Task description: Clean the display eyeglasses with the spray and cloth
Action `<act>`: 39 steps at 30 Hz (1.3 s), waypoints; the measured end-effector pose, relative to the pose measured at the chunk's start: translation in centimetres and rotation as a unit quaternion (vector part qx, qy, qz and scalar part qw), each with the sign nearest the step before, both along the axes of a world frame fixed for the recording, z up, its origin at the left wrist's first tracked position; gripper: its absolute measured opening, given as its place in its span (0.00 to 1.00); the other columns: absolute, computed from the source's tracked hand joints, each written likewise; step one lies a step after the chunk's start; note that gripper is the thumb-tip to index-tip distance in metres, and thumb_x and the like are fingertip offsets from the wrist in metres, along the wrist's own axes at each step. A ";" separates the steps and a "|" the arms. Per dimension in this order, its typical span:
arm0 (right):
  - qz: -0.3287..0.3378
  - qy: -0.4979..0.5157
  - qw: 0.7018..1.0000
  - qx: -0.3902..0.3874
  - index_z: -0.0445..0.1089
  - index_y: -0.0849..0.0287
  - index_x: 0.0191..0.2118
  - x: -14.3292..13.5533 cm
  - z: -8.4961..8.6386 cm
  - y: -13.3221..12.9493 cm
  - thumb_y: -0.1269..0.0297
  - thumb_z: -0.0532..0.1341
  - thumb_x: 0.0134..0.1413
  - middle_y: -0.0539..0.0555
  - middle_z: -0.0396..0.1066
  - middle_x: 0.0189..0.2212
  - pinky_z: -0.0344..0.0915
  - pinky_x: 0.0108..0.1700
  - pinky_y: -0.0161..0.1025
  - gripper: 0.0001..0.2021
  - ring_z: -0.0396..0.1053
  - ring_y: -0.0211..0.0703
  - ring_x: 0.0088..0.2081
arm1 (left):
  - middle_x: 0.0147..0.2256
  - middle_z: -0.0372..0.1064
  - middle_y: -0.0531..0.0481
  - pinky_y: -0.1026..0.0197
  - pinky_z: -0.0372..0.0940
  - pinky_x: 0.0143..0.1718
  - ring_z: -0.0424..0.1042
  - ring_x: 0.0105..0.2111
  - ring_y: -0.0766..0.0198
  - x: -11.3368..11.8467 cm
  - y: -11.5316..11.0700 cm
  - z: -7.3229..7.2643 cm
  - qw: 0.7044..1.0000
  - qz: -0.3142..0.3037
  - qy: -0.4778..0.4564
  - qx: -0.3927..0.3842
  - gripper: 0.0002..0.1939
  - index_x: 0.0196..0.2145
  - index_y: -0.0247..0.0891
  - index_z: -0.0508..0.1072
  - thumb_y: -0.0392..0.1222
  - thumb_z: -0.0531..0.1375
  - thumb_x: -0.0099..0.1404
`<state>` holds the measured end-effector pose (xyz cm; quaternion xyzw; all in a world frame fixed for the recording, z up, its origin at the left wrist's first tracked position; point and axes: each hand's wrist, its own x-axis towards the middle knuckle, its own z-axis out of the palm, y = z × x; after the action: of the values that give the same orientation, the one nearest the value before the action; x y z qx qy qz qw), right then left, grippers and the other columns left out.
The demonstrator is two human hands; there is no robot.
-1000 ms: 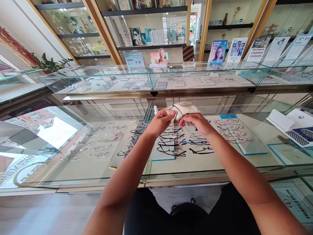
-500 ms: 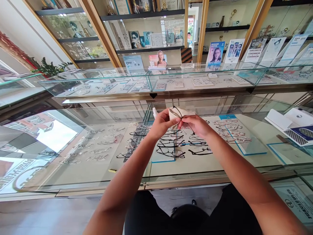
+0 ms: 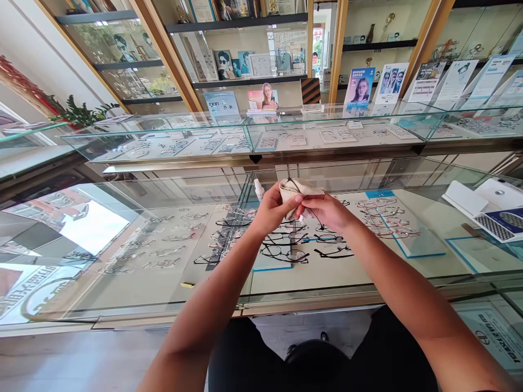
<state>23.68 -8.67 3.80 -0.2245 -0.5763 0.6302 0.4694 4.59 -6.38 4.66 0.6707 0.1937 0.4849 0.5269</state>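
Presently your left hand (image 3: pixel 273 211) and right hand (image 3: pixel 330 210) pinch closed around crumpled cream cloth (image 3: pixel 311 188) and dark-framed glasses (image 3: pixel 296 187), white plastic bottle (image 3: pixel 259 190) beyond the left.

Cannot fully see the dark glasses (image 3: pixel 318 220) — partly covered by pale cloth (image 3: pixel 309 188), left hand (image 3: pixel 273 208) and right hand (image 3: pixel 332 211). Cannot read small print on the display cards (image 3: pixel 425 81), nor see the white box (image 3: pixel 495 195) whole — cut off at right.

There are 2 hands (image 3: pixel 272 209), 1 beige cloth (image 3: pixel 300 188), 1 white bottle (image 3: pixel 259 189) and 1 striped panel (image 3: pixel 311 91).
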 end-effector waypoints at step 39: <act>-0.018 -0.020 1.000 0.002 0.84 0.59 0.26 0.6 -0.4 0.7 0.54 0.69 0.59 0.59 0.81 0.28 0.70 0.40 0.42 0.16 0.72 0.46 0.35 | 0.30 0.78 0.49 0.61 0.68 0.36 0.73 0.29 0.64 -0.9 1.8 -0.8 0.991 -0.119 -0.003 -0.064 0.21 0.39 0.37 0.81 0.55 0.81 0.63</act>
<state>24.31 -8.01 3.39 -0.2466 -0.5829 0.6157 0.4694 3.73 -4.53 3.87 0.6524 0.1410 0.4075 0.6233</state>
